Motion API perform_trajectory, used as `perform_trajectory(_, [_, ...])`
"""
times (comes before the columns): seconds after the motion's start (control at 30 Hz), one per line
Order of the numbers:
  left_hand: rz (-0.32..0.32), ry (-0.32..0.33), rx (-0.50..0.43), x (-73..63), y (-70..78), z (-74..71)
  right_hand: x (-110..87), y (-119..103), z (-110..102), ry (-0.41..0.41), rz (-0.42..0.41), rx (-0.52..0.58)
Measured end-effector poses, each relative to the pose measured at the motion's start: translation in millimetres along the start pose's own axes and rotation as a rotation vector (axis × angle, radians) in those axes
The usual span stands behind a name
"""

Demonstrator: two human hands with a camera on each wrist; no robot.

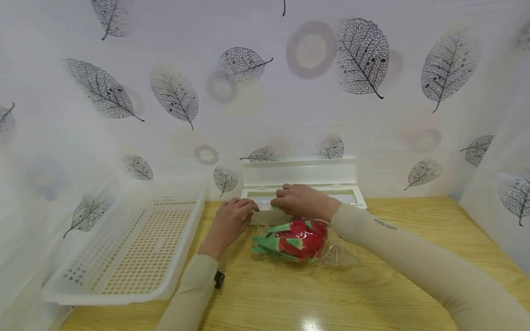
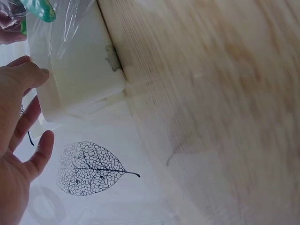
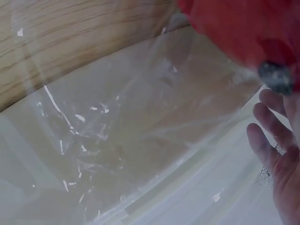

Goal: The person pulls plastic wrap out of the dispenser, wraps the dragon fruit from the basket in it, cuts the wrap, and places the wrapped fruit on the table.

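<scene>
A long white box (image 1: pixel 265 217) stands against the back wall with its hinged lid (image 1: pixel 300 174) raised. My left hand (image 1: pixel 233 218) is at its left front corner; in the left wrist view the thumb and spread fingers lie close along the box edge. Over the opening reaches my right hand (image 1: pixel 304 202), fingers bent down to the inside. Its thumb and fingertips are partly hidden, so I cannot tell whether they pinch anything. A red dragon fruit (image 1: pixel 312 239) with green scales lies on its side before the box, in clear plastic wrapping (image 1: pixel 341 255) that trails right.
A white perforated plastic basket (image 1: pixel 167 285) stands to the left on the wood-grain table (image 1: pixel 265 299). Behind and at both sides hangs a white sheet (image 1: pixel 265 119) printed with leaves. A black band (image 1: pixel 219 279) shows at the left wrist.
</scene>
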State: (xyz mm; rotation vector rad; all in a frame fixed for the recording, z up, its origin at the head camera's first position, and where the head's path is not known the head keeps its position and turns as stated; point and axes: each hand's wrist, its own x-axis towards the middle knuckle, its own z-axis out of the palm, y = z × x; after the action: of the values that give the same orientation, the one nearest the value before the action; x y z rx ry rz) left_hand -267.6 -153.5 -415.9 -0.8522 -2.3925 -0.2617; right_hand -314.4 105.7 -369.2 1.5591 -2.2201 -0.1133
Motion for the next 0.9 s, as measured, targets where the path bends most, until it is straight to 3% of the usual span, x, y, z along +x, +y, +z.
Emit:
perform_trajectory(0.13, [-0.012,-0.003,-0.017,-0.4,-0.3,0.0,-0.2,0.5,1.8,0.003,0.007,0.021])
perform_trajectory(0.47, [-0.013,0.029,-0.049,-0.4,-1.0,2.5,-0.7,0.3,0.9,-0.034,0.143,0.271])
perform_trajectory(0.9, [-0.021,0.033,-0.062,-0.4,0.6,1.7,-3.0,-0.4,-6.4,-0.104,0.23,0.33])
